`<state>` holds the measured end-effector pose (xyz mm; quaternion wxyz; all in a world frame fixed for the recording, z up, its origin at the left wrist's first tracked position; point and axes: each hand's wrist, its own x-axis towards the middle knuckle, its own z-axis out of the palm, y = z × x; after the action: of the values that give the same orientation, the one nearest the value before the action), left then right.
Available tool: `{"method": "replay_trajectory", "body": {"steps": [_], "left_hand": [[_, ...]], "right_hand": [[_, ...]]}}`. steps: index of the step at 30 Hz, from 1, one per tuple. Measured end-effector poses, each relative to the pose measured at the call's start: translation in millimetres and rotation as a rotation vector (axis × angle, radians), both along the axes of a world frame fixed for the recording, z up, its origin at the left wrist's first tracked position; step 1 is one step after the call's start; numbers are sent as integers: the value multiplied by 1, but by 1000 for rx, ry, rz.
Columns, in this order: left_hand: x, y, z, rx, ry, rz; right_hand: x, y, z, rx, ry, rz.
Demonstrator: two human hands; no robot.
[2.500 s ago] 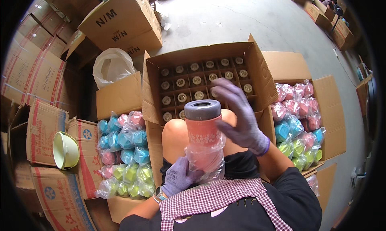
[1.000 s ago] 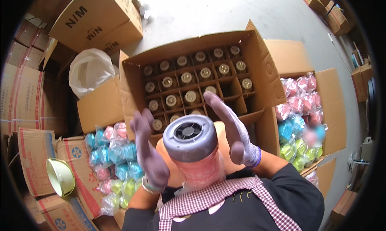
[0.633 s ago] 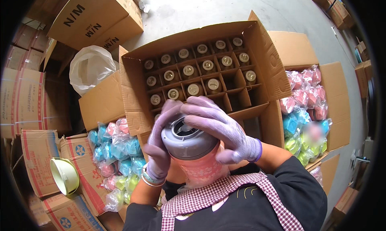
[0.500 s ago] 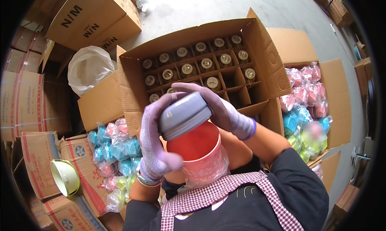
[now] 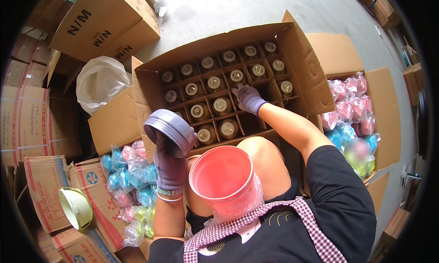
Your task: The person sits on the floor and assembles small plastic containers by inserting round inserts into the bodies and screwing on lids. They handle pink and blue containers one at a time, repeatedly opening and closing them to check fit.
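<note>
My left hand (image 5: pixel 171 169), in a purple-grey glove, holds up a wide grey-purple screw lid (image 5: pixel 170 130), tilted, its ridged rim toward the right. My right hand (image 5: pixel 249 99), gloved alike, reaches into a divided cardboard box (image 5: pixel 219 36). Its fingers are curled down over a cell and seem closed on a glass bottle, which they hide. Round-topped glass bottles (image 5: pixel 220 106) stand upright in most cells around it. Between my thighs rests an open pink bucket (image 5: pixel 222 178), its outside wrapped in clear plastic; I see nothing inside.
Bagged blue, pink and green items (image 5: pixel 132 171) fill a carton at left; a similar open carton (image 5: pixel 383 112) stands at right. A pale green pail (image 5: pixel 75 208) sits on cartons lower left. Beyond the box flap are a white bag-lined bin (image 5: pixel 101 82) and a tall carton (image 5: pixel 107 25).
The lid, earlier between both hands above the bucket, has moved left in my left hand alone. My right hand let go of it and reached forward into the divided box.
</note>
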<state>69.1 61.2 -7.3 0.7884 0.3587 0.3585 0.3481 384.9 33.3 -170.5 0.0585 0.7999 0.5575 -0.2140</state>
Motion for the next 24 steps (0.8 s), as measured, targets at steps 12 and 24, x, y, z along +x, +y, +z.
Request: {"method": "replay_trajectory", "body": {"steps": [12, 24], "left_hand": [[9, 1, 22, 192, -593, -69], [-7, 68, 133, 1162, -185, -654]], "right_hand": [[-25, -111, 326, 1119, 500, 157], [-109, -174, 236, 773, 1180, 197]]}}
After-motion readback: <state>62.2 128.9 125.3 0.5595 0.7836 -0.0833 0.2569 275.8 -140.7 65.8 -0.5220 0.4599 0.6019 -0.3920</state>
